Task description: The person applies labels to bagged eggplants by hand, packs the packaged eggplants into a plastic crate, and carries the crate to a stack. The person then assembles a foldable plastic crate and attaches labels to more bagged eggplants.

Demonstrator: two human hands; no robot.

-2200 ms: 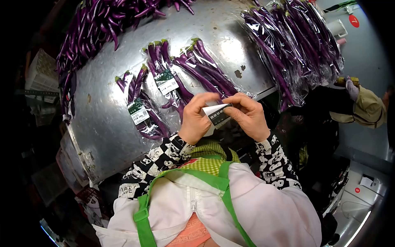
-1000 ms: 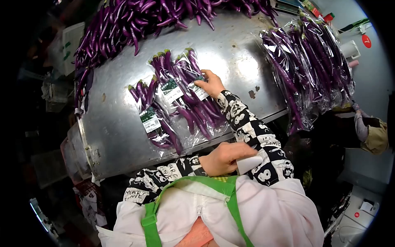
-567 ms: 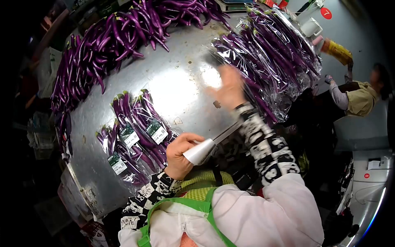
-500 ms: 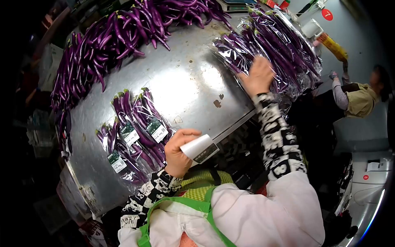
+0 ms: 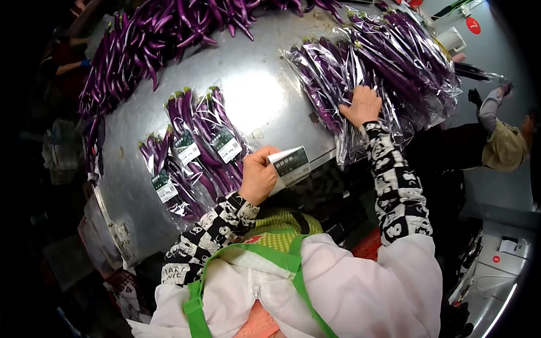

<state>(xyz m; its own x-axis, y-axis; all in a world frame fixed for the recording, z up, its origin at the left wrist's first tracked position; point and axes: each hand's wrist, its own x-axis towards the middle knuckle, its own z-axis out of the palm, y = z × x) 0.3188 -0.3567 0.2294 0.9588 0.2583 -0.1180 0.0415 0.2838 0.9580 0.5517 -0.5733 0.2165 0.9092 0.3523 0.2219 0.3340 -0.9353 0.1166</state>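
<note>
My left hand (image 5: 260, 175) is closed round a small stack of printed labels (image 5: 289, 166) near the table's front edge. Farther right, my right hand (image 5: 362, 107) rests with bent fingers on a clear bag of purple eggplants (image 5: 328, 84), one of several bags lying side by side. Whether its fingers pinch the plastic is hard to tell. Left of my left hand lie three bagged bunches with green and white labels: a left one (image 5: 169, 180), a middle one (image 5: 189, 135) and a right one (image 5: 217, 121).
A big heap of loose eggplants (image 5: 152, 39) covers the back left of the metal table (image 5: 129, 219). Another person (image 5: 499, 135) stands at the right beyond the bagged eggplants. Another arm (image 5: 73, 66) shows at the far left.
My right hand has gone from a labelled bunch on the left to the bags on the right, and some of these now lie farther left. My left hand keeps the labels.
</note>
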